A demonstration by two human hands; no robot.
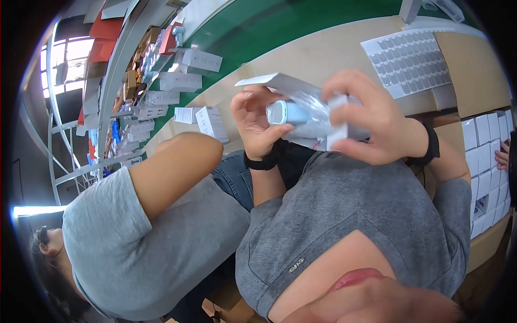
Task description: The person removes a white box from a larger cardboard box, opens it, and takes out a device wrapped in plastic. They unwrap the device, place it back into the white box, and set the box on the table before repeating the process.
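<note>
My left hand [257,125] and my right hand [374,119] are raised close together in front of my chest, each with a black band at the wrist. The left thumb and fingers pinch a light blue device [288,112] wrapped in a clear plastic bag [318,110]. The right hand curls over the bag's other end and grips a small white box [337,132]. A white open flap of the box [277,82] sticks out above the left hand's fingers. My grey shirt fills the view below the hands.
A co-worker in a grey t-shirt [140,242] sits close on my left, an arm bent toward me. A green conveyor belt [280,27] carries white boxes [202,60]. A sheet of labels [409,59] lies upper right, and a carton of several white boxes [487,161] stands right, with another person's hand [503,156] beside it.
</note>
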